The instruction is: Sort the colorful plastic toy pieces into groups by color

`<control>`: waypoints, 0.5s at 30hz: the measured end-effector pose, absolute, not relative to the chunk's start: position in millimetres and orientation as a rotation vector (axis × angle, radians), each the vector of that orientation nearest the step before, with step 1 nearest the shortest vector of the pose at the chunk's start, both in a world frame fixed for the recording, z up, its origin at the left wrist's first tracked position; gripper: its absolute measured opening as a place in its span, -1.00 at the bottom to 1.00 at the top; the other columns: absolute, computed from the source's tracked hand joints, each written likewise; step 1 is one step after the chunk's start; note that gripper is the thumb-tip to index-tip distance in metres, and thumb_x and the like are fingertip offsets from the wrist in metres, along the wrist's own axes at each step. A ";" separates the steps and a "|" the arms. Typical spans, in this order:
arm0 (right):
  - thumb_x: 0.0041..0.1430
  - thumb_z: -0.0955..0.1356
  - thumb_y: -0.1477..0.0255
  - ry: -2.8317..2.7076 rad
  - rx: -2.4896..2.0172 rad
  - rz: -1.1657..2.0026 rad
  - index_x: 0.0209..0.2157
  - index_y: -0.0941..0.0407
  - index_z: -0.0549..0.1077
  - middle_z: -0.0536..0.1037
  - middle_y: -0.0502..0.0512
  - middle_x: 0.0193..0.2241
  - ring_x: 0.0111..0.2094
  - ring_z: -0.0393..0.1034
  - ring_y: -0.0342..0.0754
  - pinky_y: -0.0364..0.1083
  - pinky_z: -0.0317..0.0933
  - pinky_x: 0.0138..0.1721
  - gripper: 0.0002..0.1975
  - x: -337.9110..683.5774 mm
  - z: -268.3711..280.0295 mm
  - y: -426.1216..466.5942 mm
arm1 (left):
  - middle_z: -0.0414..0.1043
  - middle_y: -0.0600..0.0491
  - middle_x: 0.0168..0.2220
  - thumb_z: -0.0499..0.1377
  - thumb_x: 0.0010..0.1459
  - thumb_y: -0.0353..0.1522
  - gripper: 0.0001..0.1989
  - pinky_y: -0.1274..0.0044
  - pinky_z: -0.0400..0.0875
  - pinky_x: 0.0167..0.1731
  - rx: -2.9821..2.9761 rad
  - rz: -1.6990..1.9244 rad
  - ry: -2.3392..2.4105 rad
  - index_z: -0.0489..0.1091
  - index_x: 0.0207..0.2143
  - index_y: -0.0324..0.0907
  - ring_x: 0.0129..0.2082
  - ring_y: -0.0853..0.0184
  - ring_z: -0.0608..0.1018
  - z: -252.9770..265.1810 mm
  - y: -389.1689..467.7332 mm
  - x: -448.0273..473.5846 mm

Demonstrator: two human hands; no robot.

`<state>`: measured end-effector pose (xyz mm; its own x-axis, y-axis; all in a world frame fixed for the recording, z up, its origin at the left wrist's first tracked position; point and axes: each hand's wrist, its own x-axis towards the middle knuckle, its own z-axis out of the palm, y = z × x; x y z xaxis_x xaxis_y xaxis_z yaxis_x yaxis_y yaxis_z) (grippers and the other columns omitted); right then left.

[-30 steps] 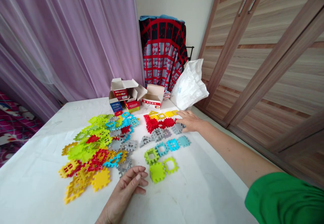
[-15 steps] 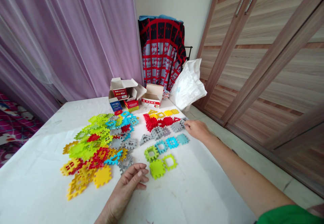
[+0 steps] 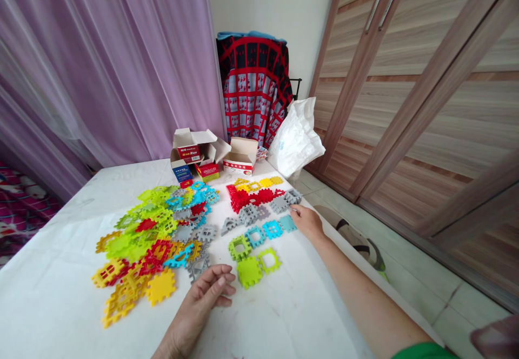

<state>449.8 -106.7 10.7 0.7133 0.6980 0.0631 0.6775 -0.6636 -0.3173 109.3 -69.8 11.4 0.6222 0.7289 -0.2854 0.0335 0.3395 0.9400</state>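
My left hand (image 3: 206, 299) rests on its edge on the white table, open, its fingers loosely curved and holding nothing. Just to its right lies a flat green tile (image 3: 248, 272), with a green frame tile (image 3: 269, 260) and a stacked green frame (image 3: 239, 248) touching or close by. My right hand (image 3: 307, 222) is low over the table's right side, fingers half bent and apart from the grey tiles (image 3: 292, 197) just beyond. Nothing shows in it. Close to its fingertips is a light blue tile (image 3: 287, 224), in a row with blue tiles (image 3: 272, 230).
A mixed heap of interlocking tiles (image 3: 138, 234) spreads over the left. Red tiles (image 3: 243, 199) and yellow tiles (image 3: 254, 186) lie in rows further back. Opened cardboard boxes (image 3: 240, 159) and a white plastic bag (image 3: 298, 140) stand at the far edge. A wardrobe (image 3: 389, 105) rises on the right.
My right hand has drawn back towards me from the grey tiles, leaving a grey tile at the row's right end. My left hand has stayed nearly still. The view has shifted slightly.
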 end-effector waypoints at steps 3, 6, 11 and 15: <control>0.21 0.19 0.30 -1.086 -2.607 0.098 0.00 -0.03 0.49 0.61 0.08 -0.16 -0.17 0.46 0.02 -0.12 0.22 -0.28 -0.60 450.3 12.2 -105.0 | 0.54 0.00 -0.26 0.33 -0.14 0.00 -0.50 0.49 0.44 -0.35 1.152 0.515 0.800 0.50 -0.20 -0.10 -0.32 0.29 0.53 12.3 -70.2 109.4; 0.21 0.19 0.32 -1.120 -2.600 0.113 0.00 0.01 0.50 0.60 0.11 -0.16 -0.18 0.46 0.02 -0.12 0.21 -0.28 -0.60 449.8 15.5 -104.8 | 0.54 0.00 -0.26 0.33 -0.13 0.01 -0.50 0.50 0.44 -0.35 1.154 0.515 0.793 0.50 -0.20 -0.10 -0.32 0.29 0.53 11.5 -70.6 109.0; 0.20 0.17 0.36 -1.174 -2.591 0.138 0.00 0.08 0.50 0.59 0.14 -0.16 -0.19 0.44 0.03 -0.11 0.18 -0.31 -0.58 447.7 21.7 -105.6 | 0.54 0.00 -0.25 0.31 -0.11 0.01 -0.49 0.51 0.43 -0.36 1.160 0.513 0.780 0.49 -0.18 -0.11 -0.32 0.30 0.53 8.1 -69.6 108.3; 0.18 0.19 0.36 -1.188 -2.602 0.162 -0.05 0.02 0.53 0.59 0.11 -0.15 -0.18 0.44 0.04 -0.11 0.18 -0.31 -0.60 450.3 20.4 -102.8 | 0.53 0.01 -0.25 0.31 -0.09 0.01 -0.51 0.52 0.43 -0.35 1.161 0.508 0.771 0.48 -0.18 -0.10 -0.31 0.31 0.52 7.6 -69.2 108.4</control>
<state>450.3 -102.8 20.4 0.6562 0.7545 0.0122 0.7235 -0.6246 -0.2940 108.4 -69.2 7.6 0.6468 0.7122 -0.2730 0.0303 0.3337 0.9422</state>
